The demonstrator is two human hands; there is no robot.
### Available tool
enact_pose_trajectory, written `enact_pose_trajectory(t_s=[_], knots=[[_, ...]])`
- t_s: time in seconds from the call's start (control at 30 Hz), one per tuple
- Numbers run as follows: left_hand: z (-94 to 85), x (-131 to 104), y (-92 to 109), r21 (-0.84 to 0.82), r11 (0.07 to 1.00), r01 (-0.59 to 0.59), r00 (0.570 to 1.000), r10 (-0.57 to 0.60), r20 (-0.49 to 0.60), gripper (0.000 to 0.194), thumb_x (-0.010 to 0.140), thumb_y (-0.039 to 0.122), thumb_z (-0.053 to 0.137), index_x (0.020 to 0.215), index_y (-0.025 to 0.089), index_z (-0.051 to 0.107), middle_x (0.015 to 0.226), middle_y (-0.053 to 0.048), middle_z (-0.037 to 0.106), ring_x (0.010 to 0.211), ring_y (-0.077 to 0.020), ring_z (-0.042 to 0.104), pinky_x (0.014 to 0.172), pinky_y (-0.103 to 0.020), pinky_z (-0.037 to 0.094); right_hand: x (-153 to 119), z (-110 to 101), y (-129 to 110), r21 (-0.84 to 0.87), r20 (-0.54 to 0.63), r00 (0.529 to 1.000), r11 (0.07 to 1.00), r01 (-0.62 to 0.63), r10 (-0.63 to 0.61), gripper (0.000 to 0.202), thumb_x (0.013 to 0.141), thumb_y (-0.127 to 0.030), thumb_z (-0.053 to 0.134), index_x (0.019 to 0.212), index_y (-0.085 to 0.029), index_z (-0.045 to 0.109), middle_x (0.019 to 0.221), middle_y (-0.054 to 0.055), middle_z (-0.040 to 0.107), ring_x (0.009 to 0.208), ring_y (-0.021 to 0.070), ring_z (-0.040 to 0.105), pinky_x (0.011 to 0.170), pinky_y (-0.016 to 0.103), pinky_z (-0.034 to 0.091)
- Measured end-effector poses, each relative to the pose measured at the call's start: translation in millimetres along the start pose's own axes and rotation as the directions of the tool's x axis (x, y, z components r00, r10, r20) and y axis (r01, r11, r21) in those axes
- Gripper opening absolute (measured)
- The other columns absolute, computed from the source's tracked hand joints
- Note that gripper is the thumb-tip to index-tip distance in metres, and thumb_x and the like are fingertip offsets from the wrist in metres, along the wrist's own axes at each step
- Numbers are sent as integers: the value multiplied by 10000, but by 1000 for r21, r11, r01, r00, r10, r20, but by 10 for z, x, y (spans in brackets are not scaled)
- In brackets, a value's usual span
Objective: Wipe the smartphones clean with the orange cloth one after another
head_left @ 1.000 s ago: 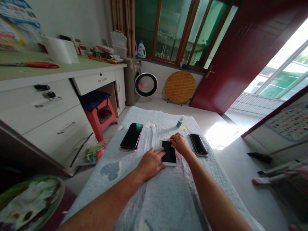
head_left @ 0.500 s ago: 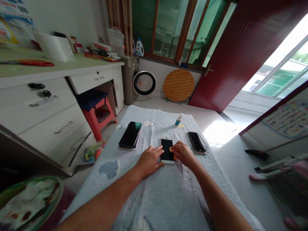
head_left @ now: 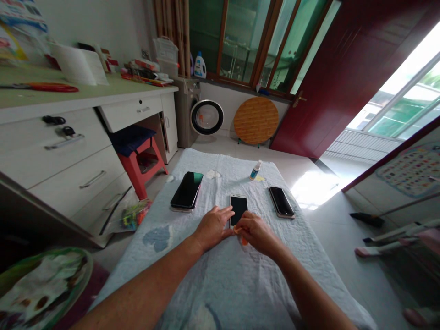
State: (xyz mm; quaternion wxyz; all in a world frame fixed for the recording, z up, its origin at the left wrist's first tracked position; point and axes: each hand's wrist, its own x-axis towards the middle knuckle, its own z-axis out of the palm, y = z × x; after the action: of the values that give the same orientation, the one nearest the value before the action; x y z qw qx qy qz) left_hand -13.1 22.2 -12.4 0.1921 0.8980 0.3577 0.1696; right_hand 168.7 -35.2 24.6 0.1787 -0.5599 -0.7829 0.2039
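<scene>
A white smartphone [head_left: 238, 208] with a dark screen lies face up in front of me on the cloth-covered table. My left hand [head_left: 215, 228] steadies its left side, fingertips over the screen's edge and thumb by the lower corner. Over the phone's lower right part is my right hand [head_left: 253, 233], closed on a small orange cloth [head_left: 244, 240] that is mostly hidden under the fingers. Further left rests a larger black phone [head_left: 187, 190] that seems stacked on another. Another dark phone [head_left: 281, 201] lies to the right. A small spray bottle [head_left: 255, 170] stands upright behind them.
A pale blue quilted cloth [head_left: 192, 284] covers the table. Left are a white desk [head_left: 82, 156], a red stool [head_left: 140, 165] and a filled bin [head_left: 44, 284]. Beyond stand a washing machine with its door [head_left: 206, 117] open, a round wooden board [head_left: 256, 120] and a red door [head_left: 319, 78].
My right hand has slid down and left with the orange cloth, from the phone's right edge to its bottom end. My left hand has stayed on the phone.
</scene>
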Motion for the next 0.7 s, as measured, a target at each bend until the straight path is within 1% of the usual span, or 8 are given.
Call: enact_pose_trajectory(t_s=[0.07,0.17,0.3,0.4,0.53,0.6,0.7], knots=[[12,2,-3,-13,1000,1,1000,-1,-8,525,805,404,642,1271,181,546,1384,-82,524,1146,-261,538,994,-388,413,72,66,-45,-14,-16,1000,1000,14,-15,166,808,-100,566,788,-192,704,838,22,571,785,126,546,740,233,393],[16,4,-1,-37,999,1,1000,-1,-18,542,795,325,635,1300,172,512,1374,-74,532,1139,-257,534,1007,-381,402,166,160,-70,-29,-47,998,999,40,-41,176,801,-85,563,795,-192,704,857,25,570,801,129,538,739,233,390],[5,-3,13,-65,998,13,999,-16,-33,593,764,251,634,1326,179,460,1287,-59,593,1076,-247,552,964,-361,425,230,217,-95,-73,-69,994,994,83,-88,173,788,-69,573,770,-187,699,881,30,587,828,140,528,745,240,380],[3,-12,28,-44,999,28,999,-30,-33,605,761,259,638,1327,173,442,1230,-67,619,1056,-252,553,929,-354,440,225,188,-98,-92,-40,995,992,82,-86,171,795,-83,578,774,-195,705,866,29,585,830,145,526,747,244,378],[7,-17,44,-3,998,55,998,-55,-19,564,814,335,609,1328,176,440,1203,-84,627,1050,-254,559,913,-359,448,179,102,-6,-44,-6,999,998,42,-43,164,811,-114,581,805,-204,718,858,26,575,809,135,539,753,236,391],[8,-17,46,6,999,52,999,-52,-15,535,838,342,590,1327,175,449,1234,-83,617,1061,-251,557,927,-364,442,168,63,65,-8,2,1000,1000,28,-28,159,812,-119,582,814,-201,719,862,24,579,799,129,549,762,234,397],[-3,-20,45,4,1000,24,1000,-24,-7,513,836,319,598,1318,196,475,1336,-60,561,1117,-252,536,983,-378,410,198,19,151,27,-5,1000,1000,5,-5,159,817,-130,579,818,-202,721,832,18,582,780,124,561,766,236,401]])
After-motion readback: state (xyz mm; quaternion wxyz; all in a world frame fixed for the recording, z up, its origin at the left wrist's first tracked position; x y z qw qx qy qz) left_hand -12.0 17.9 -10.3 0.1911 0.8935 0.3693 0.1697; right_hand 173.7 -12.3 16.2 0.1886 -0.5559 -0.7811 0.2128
